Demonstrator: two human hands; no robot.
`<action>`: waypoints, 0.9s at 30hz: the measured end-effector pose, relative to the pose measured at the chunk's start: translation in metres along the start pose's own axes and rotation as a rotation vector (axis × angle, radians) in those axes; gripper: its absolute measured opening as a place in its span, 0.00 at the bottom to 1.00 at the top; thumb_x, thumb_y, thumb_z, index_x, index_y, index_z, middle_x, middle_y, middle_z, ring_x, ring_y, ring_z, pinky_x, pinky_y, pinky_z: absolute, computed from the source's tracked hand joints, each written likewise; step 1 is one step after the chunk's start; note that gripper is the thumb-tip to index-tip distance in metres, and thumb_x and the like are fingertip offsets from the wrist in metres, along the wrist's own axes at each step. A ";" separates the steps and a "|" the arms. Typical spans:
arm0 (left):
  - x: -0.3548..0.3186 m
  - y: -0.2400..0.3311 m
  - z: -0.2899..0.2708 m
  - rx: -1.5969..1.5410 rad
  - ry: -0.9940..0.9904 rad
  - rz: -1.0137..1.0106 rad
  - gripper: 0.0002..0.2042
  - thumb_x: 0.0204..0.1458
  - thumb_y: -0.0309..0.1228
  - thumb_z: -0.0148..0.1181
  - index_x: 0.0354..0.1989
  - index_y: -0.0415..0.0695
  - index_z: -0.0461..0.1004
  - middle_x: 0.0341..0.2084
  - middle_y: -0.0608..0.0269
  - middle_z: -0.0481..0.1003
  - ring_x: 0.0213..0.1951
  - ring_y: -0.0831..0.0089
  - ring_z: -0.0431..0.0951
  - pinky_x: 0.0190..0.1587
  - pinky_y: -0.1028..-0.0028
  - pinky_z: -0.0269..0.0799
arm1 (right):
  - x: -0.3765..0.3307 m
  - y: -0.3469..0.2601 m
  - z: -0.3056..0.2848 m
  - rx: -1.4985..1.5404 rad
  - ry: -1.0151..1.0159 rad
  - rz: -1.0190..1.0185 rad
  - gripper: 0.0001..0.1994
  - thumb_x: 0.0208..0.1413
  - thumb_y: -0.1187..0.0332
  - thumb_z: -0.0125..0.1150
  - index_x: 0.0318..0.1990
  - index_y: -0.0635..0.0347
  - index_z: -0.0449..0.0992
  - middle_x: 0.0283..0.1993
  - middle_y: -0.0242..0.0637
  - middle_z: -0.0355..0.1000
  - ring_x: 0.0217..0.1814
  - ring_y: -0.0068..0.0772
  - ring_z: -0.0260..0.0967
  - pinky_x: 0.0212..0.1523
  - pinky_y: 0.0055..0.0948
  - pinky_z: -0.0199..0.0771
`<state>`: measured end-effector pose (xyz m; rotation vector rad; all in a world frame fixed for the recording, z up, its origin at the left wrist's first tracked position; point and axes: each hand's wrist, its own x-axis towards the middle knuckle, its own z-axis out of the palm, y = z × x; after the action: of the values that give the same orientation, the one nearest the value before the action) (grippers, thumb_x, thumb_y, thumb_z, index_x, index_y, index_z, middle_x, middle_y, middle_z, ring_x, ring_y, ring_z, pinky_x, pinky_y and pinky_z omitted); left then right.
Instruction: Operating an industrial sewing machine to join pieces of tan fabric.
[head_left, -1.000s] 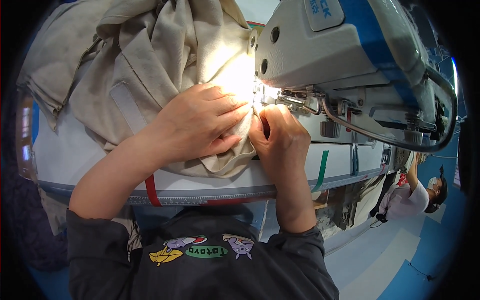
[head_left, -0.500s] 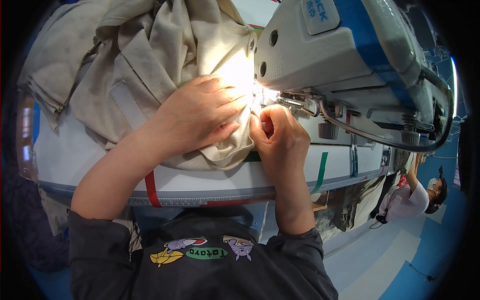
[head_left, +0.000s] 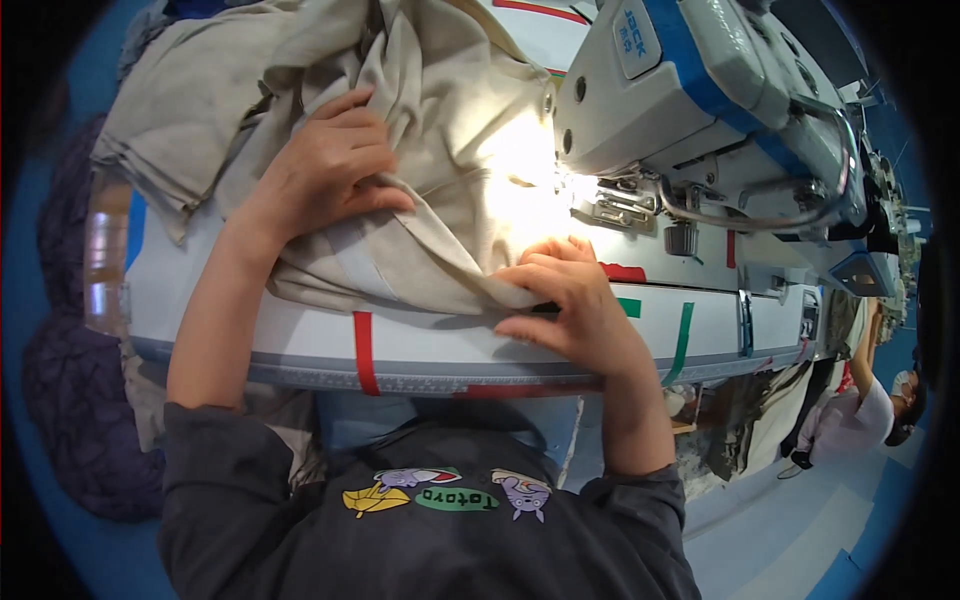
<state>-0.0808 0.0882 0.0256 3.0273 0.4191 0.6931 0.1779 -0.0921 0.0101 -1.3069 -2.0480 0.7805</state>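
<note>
A beige garment lies bunched on the white sewing table, its edge under the lit needle area of the white and blue sewing machine. My left hand is closed on a fold of the cloth, fingers curled over it and thumb along the fold. Nearer the table's front, my right hand rests its fingers on the garment's right lower corner, thumb spread away below. Glare washes out the cloth beside the presser foot.
More beige cloth is piled at the far left. A ruler strip runs along the table's front edge, with red tape and green tape. Dark purple bundles sit at left. Another person works at far right.
My left hand has moved away from the needle, leftward onto a fold. My right hand has gone from a pinch by the needle to spread fingers on the cloth's corner. The view has shifted.
</note>
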 end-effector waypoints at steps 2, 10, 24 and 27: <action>-0.009 -0.005 -0.019 0.020 0.008 0.056 0.15 0.44 0.43 0.70 0.24 0.44 0.75 0.24 0.64 0.74 0.37 0.63 0.77 0.59 0.62 0.71 | 0.001 0.006 -0.004 0.016 -0.094 0.002 0.17 0.46 0.56 0.71 0.40 0.56 0.81 0.34 0.30 0.73 0.41 0.33 0.69 0.51 0.32 0.57; 0.015 0.147 -0.093 -0.252 -0.593 -0.030 0.17 0.52 0.36 0.64 0.48 0.44 0.72 0.23 0.64 0.72 0.19 0.68 0.75 0.16 0.69 0.65 | -0.045 -0.033 0.029 -0.202 0.041 -0.162 0.06 0.43 0.73 0.62 0.28 0.47 0.76 0.36 0.21 0.73 0.53 0.25 0.71 0.69 0.52 0.48; 0.009 0.109 -0.007 -0.120 -0.580 -0.463 0.37 0.57 0.56 0.55 0.63 0.34 0.64 0.65 0.48 0.63 0.51 0.54 0.77 0.51 0.60 0.74 | -0.071 -0.047 0.021 -0.480 0.000 -0.052 0.05 0.40 0.74 0.63 0.27 0.52 0.77 0.29 0.24 0.68 0.41 0.24 0.71 0.76 0.61 0.39; 0.010 0.101 0.004 -0.124 -0.522 -0.465 0.37 0.57 0.57 0.54 0.64 0.35 0.64 0.66 0.49 0.63 0.51 0.54 0.78 0.51 0.61 0.74 | -0.066 -0.046 0.016 -0.498 -0.013 -0.031 0.05 0.41 0.74 0.63 0.28 0.53 0.77 0.30 0.25 0.68 0.41 0.25 0.71 0.75 0.62 0.39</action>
<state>-0.0448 -0.0068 0.0328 2.6809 0.9529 -0.0922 0.1627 -0.1715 0.0224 -1.5215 -2.3584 0.2664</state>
